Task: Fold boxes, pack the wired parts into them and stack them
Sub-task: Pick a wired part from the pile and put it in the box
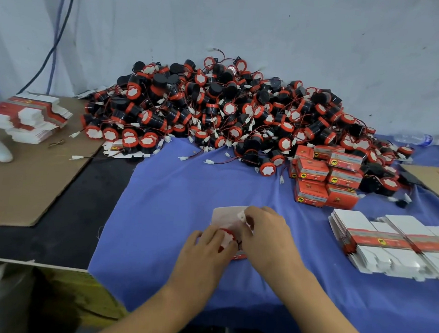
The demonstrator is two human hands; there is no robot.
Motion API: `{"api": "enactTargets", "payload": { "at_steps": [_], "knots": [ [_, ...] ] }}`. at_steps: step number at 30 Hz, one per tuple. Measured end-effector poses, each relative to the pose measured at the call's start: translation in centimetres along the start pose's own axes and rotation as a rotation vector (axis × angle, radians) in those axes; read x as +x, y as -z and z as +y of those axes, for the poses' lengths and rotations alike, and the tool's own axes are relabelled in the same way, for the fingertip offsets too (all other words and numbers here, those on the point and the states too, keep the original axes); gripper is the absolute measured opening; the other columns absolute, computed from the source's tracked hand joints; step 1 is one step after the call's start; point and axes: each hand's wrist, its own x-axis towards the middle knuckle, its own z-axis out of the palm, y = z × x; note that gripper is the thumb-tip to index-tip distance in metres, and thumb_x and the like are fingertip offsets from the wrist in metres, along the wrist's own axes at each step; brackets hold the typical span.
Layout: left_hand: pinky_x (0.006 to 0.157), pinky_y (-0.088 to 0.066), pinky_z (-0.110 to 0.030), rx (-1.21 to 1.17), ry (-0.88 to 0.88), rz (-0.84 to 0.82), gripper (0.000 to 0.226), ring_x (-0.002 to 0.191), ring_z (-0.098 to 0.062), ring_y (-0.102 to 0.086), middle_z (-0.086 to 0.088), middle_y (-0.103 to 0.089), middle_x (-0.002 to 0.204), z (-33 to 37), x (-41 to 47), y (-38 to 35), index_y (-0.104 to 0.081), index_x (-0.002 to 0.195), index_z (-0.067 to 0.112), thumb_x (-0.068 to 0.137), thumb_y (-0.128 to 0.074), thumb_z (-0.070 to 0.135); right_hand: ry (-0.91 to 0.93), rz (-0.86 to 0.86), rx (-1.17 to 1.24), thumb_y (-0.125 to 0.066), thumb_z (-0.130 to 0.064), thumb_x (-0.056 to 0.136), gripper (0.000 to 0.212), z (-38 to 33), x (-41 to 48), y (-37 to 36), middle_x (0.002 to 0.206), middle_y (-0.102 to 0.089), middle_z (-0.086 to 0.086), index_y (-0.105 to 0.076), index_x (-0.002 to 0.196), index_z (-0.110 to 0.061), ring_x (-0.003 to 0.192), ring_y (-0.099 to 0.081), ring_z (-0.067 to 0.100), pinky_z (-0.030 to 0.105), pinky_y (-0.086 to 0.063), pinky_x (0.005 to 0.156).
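Head camera looks down on a blue cloth [174,189] spread over the table, and from where I sit the job looks barely started. A huge pile of parts [229,108], black with red rims and thin red wires, lies against the back wall. Just right of it, touching its edge, is a small stack of finished boxes [324,179], closed and red, two layers high. Set against that pile, the stack is tiny, so I judge nearly all of the packing is left.

Near the front edge both hands meet over one open box [226,213], its white flap lying flat and pointing away from me. The left hand [209,244] has its fingers curled round a wired part [226,236], whose red rim shows between them at the mouth of the box. The right hand [268,235] pinches what looks like the white plug [241,215] of that part's wire between thumb and fingertips, above the flap. I cannot tell how deep the part sits, as the hands cover most of the box. I take this as the packing step for this box: part and wire go in, then the flap closes and it joins the stack.

Flat blanks [392,241] wait in a bundle near the right hand, and more unfolded ones [30,115] lie far left on a cardboard sheet [22,181].
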Motion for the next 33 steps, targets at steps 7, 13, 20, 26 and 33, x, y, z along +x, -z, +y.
{"api": "enactTargets", "payload": {
  "at_steps": [7,13,20,26,33],
  "knots": [
    [0.087,-0.055,-0.057,-0.097,0.220,-0.133,0.090,0.125,-0.034,-0.060,-0.010,-0.063,0.132,0.1,-1.8,-1.2,-0.062,0.123,0.036,0.043,-0.092,0.005,0.035,-0.035,-0.030,-0.044,-0.013,0.093,0.012,-1.9,0.7,-1.6,0.080,-0.050,-0.003,-0.041,0.084,-0.019,0.070,-0.048,0.019,0.024,-0.026,0.049],
    [0.090,-0.056,-0.052,-0.222,0.256,-0.027,0.106,0.135,-0.026,-0.032,-0.006,-0.031,0.148,-0.3,-2.4,-3.2,-0.040,0.135,0.037,0.049,-0.092,0.004,0.041,-0.167,-0.017,-0.041,-0.016,0.095,0.008,-1.3,1.1,-4.1,0.082,-0.059,-0.001,-0.046,0.092,-0.021,0.077,-0.055,0.023,0.029,-0.034,0.053],
    [0.109,-0.042,-0.055,-0.294,0.153,0.083,0.086,0.148,-0.033,-0.028,-0.011,-0.021,0.161,-1.6,-3.3,-5.2,-0.027,0.147,0.037,0.083,-0.071,0.001,0.178,-0.331,0.072,-0.049,-0.041,0.091,0.024,0.1,1.5,-4.4,0.097,-0.065,-0.016,-0.067,0.089,-0.025,0.098,-0.053,0.006,0.029,-0.046,0.090],
    [0.098,-0.053,-0.054,-0.213,0.130,0.087,0.080,0.134,-0.035,-0.037,-0.014,-0.032,0.149,-1.7,-3.3,-4.3,-0.058,0.139,0.021,0.065,-0.088,0.012,0.164,-0.317,0.088,-0.054,-0.038,0.093,0.022,0.3,1.7,-4.6,0.097,-0.064,-0.014,-0.068,0.085,-0.023,0.099,-0.053,0.010,0.032,-0.049,0.089],
    [0.122,-0.027,-0.044,-0.408,0.141,0.101,0.061,0.155,-0.023,-0.009,-0.003,-0.003,0.168,-2.2,-3.8,-5.0,-0.036,0.148,0.044,0.099,-0.052,0.012,0.151,-0.194,0.031,-0.052,-0.032,0.082,0.007,0.4,1.3,-4.4,0.081,-0.059,-0.013,-0.056,0.081,-0.026,0.079,-0.052,0.008,0.025,-0.044,0.060]
  ]
}}
